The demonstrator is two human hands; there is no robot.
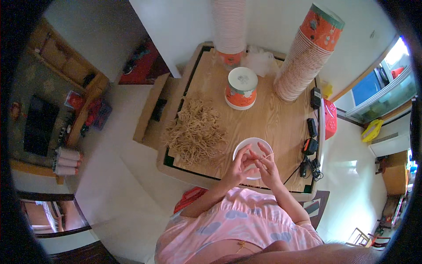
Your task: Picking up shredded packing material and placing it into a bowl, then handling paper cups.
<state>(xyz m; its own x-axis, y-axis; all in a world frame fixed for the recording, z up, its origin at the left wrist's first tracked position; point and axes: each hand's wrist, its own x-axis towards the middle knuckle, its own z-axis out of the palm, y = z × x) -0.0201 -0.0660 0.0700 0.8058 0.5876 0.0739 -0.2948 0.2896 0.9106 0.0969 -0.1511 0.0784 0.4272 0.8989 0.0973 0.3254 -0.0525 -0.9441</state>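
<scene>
A round white paper lid or cup bottom (246,146) lies on the wooden table (277,119) just in front of me. My left hand (239,167) rests at its near edge, fingers curled around it. My right hand (266,165) pinches a thin tan string (267,156) over the white disc. A large heap of tan string loops (196,130) lies to the left on the table. Behind the disc stands an upturned orange and white paper cup (241,88).
Two tall stacks of orange and white paper cups (307,57) (229,31) stand at the back of the table. Black chargers and cables (310,147) lie along the right edge. A red stool (329,116) sits beyond it. A cardboard box (151,112) lies left of the table.
</scene>
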